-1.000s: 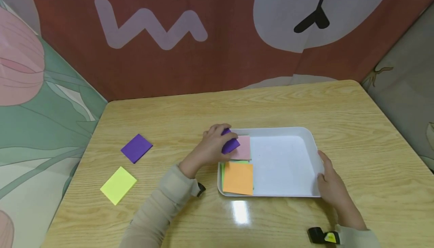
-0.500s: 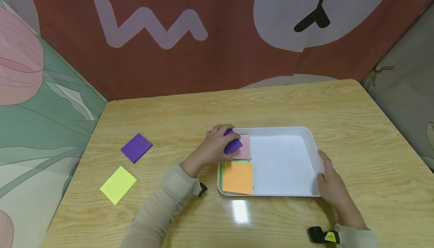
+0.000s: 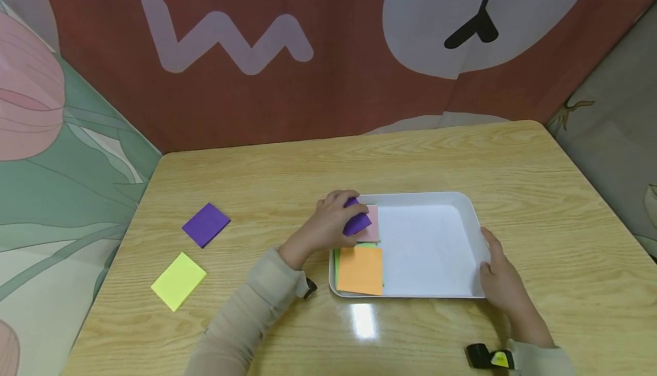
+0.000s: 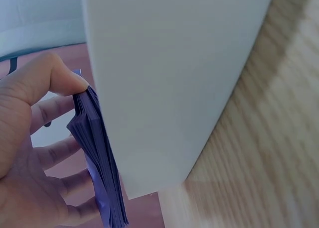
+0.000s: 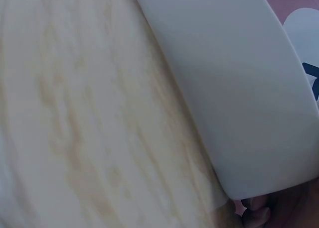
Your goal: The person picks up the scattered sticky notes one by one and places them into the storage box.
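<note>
Two hands are working at a white tray (image 3: 474, 233) on a wooden table (image 3: 267, 176). The left hand (image 3: 328, 223) is gripping a purple sticky-note pad (image 3: 356, 221), fingers curled round it, holding it over the tray's far left corner just above a pink pad (image 3: 370, 225). An orange pad (image 3: 361, 270) is lying near it in the tray, covering a green pad (image 3: 367, 245) beneath. The right hand (image 3: 500, 276) is resting against the tray's right rim, fingers fairly straight. Another purple pad (image 3: 206, 224) and a yellow pad (image 3: 178, 280) are lying well apart on the table's left side.
</note>
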Motion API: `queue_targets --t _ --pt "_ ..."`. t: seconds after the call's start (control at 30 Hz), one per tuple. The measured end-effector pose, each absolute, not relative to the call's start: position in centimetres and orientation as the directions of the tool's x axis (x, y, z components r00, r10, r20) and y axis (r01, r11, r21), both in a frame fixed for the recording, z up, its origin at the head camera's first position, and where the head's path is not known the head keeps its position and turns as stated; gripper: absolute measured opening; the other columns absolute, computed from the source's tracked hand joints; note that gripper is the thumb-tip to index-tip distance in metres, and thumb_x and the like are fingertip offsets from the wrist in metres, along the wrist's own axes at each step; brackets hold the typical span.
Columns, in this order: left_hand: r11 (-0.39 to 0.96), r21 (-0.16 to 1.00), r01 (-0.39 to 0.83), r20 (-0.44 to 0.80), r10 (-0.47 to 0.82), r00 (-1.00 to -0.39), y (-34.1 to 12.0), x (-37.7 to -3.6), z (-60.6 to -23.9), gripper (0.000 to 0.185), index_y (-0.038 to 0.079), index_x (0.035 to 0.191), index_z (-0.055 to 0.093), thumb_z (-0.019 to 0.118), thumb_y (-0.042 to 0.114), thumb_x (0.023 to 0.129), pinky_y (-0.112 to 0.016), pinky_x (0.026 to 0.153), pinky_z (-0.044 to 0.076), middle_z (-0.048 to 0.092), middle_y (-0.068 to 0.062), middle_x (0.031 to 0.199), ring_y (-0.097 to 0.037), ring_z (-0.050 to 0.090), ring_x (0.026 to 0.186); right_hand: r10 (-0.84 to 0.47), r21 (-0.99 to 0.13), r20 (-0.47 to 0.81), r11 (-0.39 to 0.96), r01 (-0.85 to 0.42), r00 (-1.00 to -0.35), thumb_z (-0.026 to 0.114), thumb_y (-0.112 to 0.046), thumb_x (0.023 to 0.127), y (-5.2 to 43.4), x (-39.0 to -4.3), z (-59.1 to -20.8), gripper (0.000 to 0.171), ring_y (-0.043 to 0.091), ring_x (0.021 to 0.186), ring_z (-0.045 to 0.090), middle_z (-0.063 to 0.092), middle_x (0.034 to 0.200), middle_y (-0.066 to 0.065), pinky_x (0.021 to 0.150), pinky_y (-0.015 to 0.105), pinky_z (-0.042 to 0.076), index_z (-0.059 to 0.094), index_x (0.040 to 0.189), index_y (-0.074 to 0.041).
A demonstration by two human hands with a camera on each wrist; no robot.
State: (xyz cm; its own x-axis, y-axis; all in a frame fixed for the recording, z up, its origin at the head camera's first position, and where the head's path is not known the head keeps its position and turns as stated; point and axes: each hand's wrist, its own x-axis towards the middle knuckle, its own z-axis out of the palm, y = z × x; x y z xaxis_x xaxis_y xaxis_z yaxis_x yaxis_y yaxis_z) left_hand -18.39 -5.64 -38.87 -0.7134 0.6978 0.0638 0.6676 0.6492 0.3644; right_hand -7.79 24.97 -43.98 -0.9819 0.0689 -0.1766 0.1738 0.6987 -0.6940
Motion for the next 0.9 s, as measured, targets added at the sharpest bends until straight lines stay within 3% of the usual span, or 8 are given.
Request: queue_targets --t 0.2,0.6,0.9 --pt "0.664 0.371 0.649 0.015 0.694 -0.720 -5.3 -18.5 -39.0 0.054 0.019 0.116 0.052 0.071 0.026 0.067 -0.042 0.085 0.030 0.032 -0.010 0.131 -0.030 0.025 0.118 0.075 -0.692 -0.196 0.696 0.192 -0.978 0.023 0.003 0.086 24.9 -7.9 -43.9 0.059 0.053 0.114 0.017 0.016 0.127 0.040 0.087 0.061 0.018 -0.006 0.137 -0.006" --pt "0.639 0.347 0.686 0.037 0.722 -0.691 -4.7 -18.5 -39.7 0.054 0.022 0.116 0.052 0.070 0.025 0.065 -0.041 0.084 0.030 0.032 -0.009 0.131 -0.027 0.027 0.117 0.078 -0.690 -0.210 0.695 0.204 -0.975 0.024 0.003 0.087 24.9 -7.7 -43.8 0.060 0.053 0.114 0.017 0.016 0.128 0.039 0.087 0.061 0.018 -0.006 0.137 -0.007" --pt "0.624 0.325 0.710 0.041 0.741 -0.670 -4.3 -18.5 -39.9 0.051 0.022 0.113 0.052 0.069 0.023 0.065 -0.048 0.090 0.026 0.033 -0.009 0.130 -0.026 0.028 0.117 0.082 -0.686 -0.206 0.699 0.204 -0.975 0.024 0.002 0.087 24.9 -7.8 -43.8 0.060 0.054 0.114 0.018 0.016 0.128 0.040 0.086 0.061 0.019 -0.006 0.137 -0.007"
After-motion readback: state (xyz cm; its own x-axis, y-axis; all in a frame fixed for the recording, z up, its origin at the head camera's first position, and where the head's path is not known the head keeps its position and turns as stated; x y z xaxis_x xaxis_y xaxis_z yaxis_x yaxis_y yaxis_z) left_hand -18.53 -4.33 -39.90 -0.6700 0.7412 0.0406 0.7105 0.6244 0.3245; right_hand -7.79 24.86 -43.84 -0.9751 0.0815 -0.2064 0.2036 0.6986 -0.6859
